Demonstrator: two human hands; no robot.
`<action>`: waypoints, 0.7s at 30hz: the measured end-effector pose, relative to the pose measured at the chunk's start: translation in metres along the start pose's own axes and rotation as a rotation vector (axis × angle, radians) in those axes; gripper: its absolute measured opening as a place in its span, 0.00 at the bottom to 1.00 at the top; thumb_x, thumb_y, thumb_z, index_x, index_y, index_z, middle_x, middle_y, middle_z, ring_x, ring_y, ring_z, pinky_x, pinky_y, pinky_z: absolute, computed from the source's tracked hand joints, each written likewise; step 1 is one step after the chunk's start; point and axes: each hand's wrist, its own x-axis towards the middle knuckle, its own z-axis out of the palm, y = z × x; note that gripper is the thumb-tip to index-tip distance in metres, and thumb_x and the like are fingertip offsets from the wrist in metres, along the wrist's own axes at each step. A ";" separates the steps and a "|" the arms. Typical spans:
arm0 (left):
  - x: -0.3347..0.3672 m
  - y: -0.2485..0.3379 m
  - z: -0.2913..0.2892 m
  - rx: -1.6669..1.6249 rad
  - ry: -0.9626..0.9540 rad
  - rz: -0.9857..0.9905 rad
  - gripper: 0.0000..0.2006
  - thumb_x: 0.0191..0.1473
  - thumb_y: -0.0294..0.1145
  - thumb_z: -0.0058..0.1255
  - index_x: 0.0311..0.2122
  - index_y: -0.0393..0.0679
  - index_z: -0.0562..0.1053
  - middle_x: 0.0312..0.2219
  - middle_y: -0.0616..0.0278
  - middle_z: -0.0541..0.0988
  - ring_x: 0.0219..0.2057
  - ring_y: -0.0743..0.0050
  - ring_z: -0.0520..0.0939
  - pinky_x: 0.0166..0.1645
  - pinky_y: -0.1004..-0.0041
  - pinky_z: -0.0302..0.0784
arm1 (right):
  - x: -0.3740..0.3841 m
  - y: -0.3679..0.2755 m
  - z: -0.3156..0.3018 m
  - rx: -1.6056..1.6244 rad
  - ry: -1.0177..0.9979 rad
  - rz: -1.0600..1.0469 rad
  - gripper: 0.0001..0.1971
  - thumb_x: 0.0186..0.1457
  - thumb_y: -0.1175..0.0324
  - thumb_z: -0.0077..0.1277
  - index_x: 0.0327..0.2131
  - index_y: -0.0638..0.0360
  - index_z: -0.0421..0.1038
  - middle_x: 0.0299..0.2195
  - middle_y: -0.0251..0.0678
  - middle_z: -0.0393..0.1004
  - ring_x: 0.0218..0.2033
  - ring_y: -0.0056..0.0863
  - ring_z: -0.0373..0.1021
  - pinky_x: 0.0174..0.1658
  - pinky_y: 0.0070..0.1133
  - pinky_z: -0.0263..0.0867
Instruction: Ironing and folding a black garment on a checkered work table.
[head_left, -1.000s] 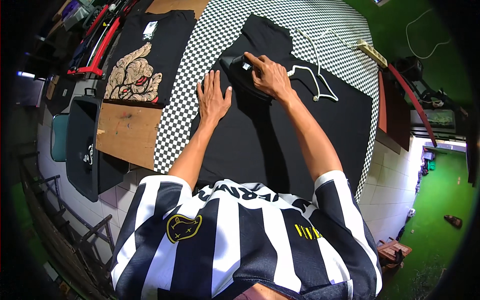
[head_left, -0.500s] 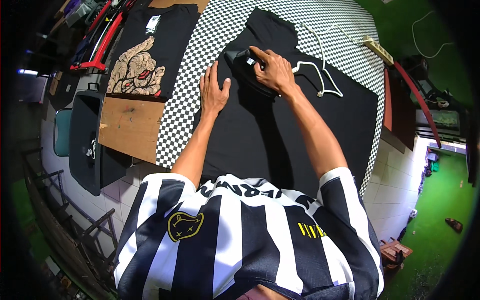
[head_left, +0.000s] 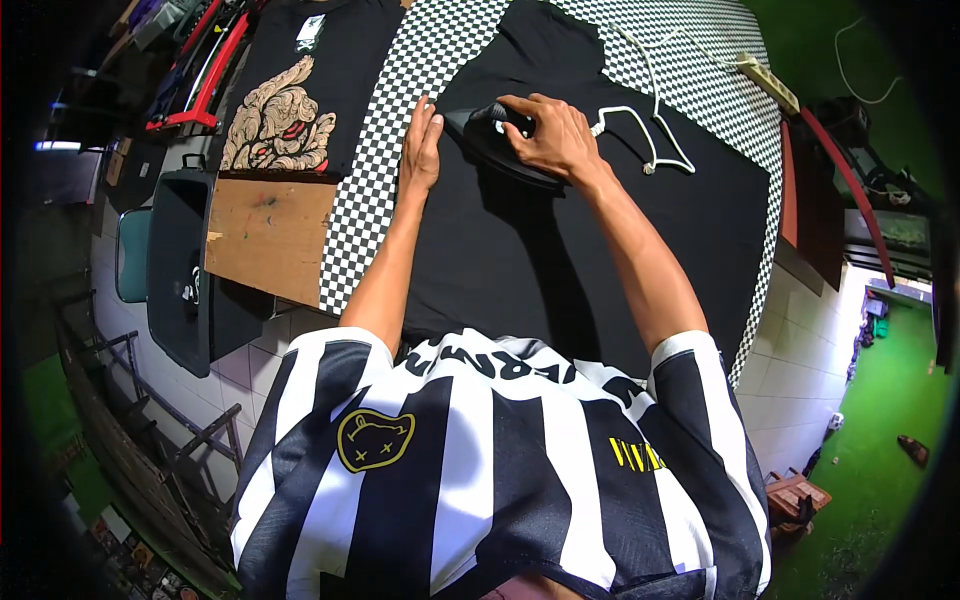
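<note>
R hand (head_left: 553, 135) is gripping the black iron (head_left: 500, 148), closed round its handle, on the black T-shirt (head_left: 520, 250) mid-table, far side. L hand (head_left: 421, 150) is lying flat and open, pinning fabric just left of the iron. Risk: iron sliding into L fingertips, or its white cord (head_left: 650, 140) snagging and dragging over the cloth.

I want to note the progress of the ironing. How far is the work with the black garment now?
Done: the black garment lies spread flat on the checkered cover. In hand: the right hand grips the black iron at its upper part, and the left hand presses the cloth flat beside it. Left: the wide lower part; how smooth it is cannot be judged.
</note>
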 end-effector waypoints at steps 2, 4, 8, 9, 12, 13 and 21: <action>-0.002 0.006 -0.002 0.001 0.000 -0.060 0.33 0.68 0.52 0.35 0.69 0.39 0.54 0.65 0.44 0.62 0.68 0.55 0.59 0.70 0.66 0.49 | -0.005 0.000 -0.001 0.005 -0.011 -0.030 0.21 0.51 0.61 0.57 0.50 0.49 0.77 0.34 0.39 0.79 0.33 0.41 0.77 0.39 0.33 0.72; 0.004 -0.001 -0.004 -0.037 0.040 -0.006 0.34 0.65 0.53 0.41 0.67 0.39 0.58 0.63 0.40 0.66 0.64 0.50 0.67 0.67 0.64 0.60 | -0.012 -0.001 -0.002 0.008 -0.021 -0.063 0.20 0.51 0.62 0.57 0.50 0.49 0.78 0.33 0.39 0.78 0.30 0.39 0.76 0.36 0.32 0.72; 0.004 -0.007 -0.009 0.097 0.037 0.056 0.34 0.65 0.53 0.40 0.67 0.38 0.59 0.62 0.38 0.66 0.64 0.47 0.67 0.66 0.61 0.61 | -0.028 0.001 0.001 0.032 -0.007 -0.109 0.20 0.50 0.62 0.57 0.49 0.49 0.79 0.32 0.38 0.78 0.29 0.39 0.76 0.35 0.32 0.72; 0.001 -0.011 -0.010 0.152 0.073 0.153 0.32 0.66 0.52 0.39 0.66 0.38 0.61 0.62 0.38 0.66 0.64 0.44 0.67 0.67 0.60 0.61 | -0.029 0.001 0.003 0.030 -0.004 -0.086 0.20 0.50 0.62 0.57 0.48 0.49 0.79 0.32 0.37 0.78 0.29 0.40 0.76 0.35 0.32 0.73; -0.026 0.014 -0.015 0.399 0.122 0.352 0.26 0.66 0.45 0.40 0.62 0.38 0.66 0.60 0.43 0.69 0.64 0.40 0.65 0.68 0.56 0.58 | -0.037 0.001 0.006 0.027 0.016 -0.066 0.20 0.50 0.62 0.58 0.48 0.49 0.79 0.31 0.37 0.78 0.29 0.39 0.76 0.34 0.31 0.72; -0.042 0.021 -0.014 0.532 0.107 0.394 0.24 0.64 0.40 0.43 0.61 0.39 0.67 0.60 0.44 0.70 0.65 0.40 0.63 0.69 0.55 0.56 | -0.041 0.001 0.006 0.029 0.014 -0.074 0.20 0.49 0.62 0.58 0.48 0.49 0.79 0.31 0.38 0.78 0.28 0.39 0.76 0.34 0.31 0.72; -0.127 -0.003 -0.029 0.956 -0.134 0.355 0.28 0.64 0.38 0.44 0.67 0.41 0.60 0.67 0.47 0.60 0.69 0.50 0.57 0.72 0.54 0.47 | -0.077 -0.014 0.004 0.045 0.055 -0.048 0.20 0.50 0.63 0.58 0.48 0.50 0.79 0.30 0.37 0.78 0.26 0.39 0.76 0.32 0.32 0.72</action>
